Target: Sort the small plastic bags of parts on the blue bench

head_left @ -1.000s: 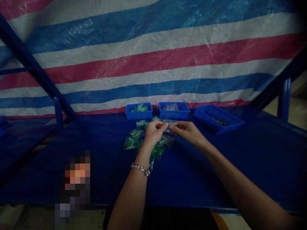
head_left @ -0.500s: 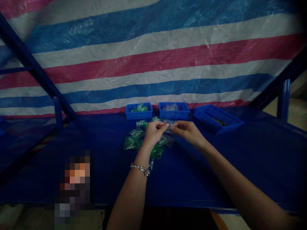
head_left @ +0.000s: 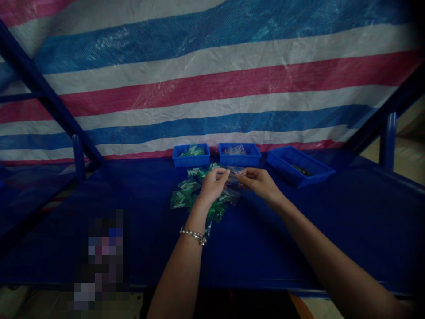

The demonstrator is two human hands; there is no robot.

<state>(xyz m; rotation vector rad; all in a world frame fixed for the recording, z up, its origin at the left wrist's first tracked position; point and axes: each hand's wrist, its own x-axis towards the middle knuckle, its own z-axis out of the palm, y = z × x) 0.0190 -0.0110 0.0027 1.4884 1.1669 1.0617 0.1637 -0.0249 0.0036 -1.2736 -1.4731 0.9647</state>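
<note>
Over the middle of the blue table, my left hand [head_left: 213, 184] and my right hand [head_left: 259, 182] pinch a small clear plastic bag [head_left: 235, 169] between them. My left thumb and forefinger grip its left side; the right fingers are closed on its right side. What the bag contains is too small to make out. Under and beside my left hand lies a loose pile of small green plastic bags [head_left: 181, 198] with pale pieces inside. Part of that pile is hidden by the hand and wrist.
Behind my hands stand a blue bin [head_left: 191, 161] of green bags and another blue bin [head_left: 239, 160] of clear bags. A third blue bin [head_left: 299, 170], angled at the right, holds small dark metallic pieces. Striped sheeting [head_left: 212, 93] hangs behind the blue table [head_left: 265, 257].
My hands stay almost in place, both still pinching the clear bag, which shows a little flatter between the fingers. The whole view has shifted slightly.
</note>
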